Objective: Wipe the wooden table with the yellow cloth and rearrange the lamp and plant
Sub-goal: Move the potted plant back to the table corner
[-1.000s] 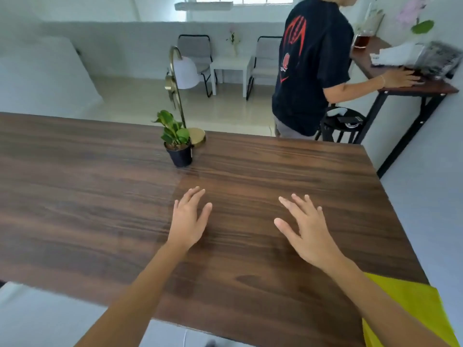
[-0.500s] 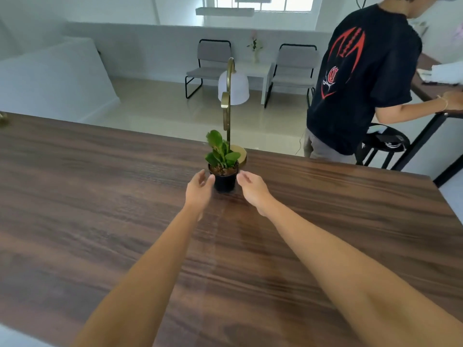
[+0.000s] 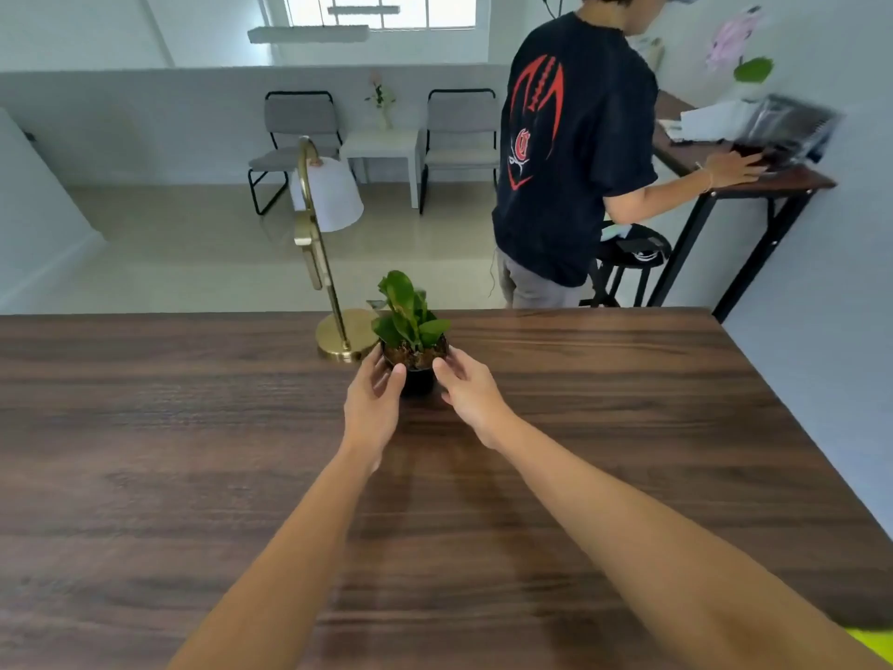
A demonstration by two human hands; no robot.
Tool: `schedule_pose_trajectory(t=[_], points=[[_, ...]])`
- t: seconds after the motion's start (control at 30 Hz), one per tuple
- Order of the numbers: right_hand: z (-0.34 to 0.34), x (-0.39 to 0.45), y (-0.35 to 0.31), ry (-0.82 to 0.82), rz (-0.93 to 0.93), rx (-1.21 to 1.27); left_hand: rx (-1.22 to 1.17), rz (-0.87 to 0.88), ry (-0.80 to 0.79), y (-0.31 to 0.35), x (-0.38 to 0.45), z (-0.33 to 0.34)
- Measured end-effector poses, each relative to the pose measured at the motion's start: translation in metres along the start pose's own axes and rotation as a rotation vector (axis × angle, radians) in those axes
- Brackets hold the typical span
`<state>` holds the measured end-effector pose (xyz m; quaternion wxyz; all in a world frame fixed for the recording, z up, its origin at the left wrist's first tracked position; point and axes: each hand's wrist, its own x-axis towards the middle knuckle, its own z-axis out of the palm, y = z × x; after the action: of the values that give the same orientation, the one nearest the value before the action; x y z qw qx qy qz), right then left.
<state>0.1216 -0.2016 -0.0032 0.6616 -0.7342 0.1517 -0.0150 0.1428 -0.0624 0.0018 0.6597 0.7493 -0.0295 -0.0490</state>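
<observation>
Both arms are stretched forward over the dark, wood-grained surface (image 3: 628,403). The left hand (image 3: 372,408) and right hand (image 3: 471,394) are cupped around the small round black pot (image 3: 416,377) of the plant (image 3: 408,316), gripping it from either side near the far edge. Glossy green leaves rise above dark soil. The brass lamp (image 3: 333,302), with its disc base and white bell shade, is seen just beside the pot. A yellow cloth (image 3: 874,640) corner is visible lower right.

Only a sliver of the yellow cloth (image 3: 872,643) shows at the frame's lower right corner. The plant pot (image 3: 416,379) is largely masked by both hands' fingers (image 3: 394,374), while the far laptop (image 3: 787,130) blurs.
</observation>
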Motion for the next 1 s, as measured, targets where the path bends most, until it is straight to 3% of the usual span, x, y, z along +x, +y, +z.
schedule_pose_trajectory(t=[0.27, 0.57, 0.77, 1.0], points=[[-0.2, 0.0, 0.007, 0.176, -0.042, -0.045, -0.017, 0.008, -0.277, 0.042, 0.011, 0.188], [-0.392, 0.021, 0.035, 0.313, 0.001, -0.026, 0.0, -0.057, -0.455, 0.062, 0.029, 0.395], [-0.438, 0.04, 0.049, 0.355, 0.035, -0.024, 0.054, -0.125, -0.461, 0.049, 0.046, 0.456], [-0.443, 0.049, 0.056, 0.361, 0.04, -0.022, 0.107, -0.078, -0.482, 0.047, 0.05, 0.459]])
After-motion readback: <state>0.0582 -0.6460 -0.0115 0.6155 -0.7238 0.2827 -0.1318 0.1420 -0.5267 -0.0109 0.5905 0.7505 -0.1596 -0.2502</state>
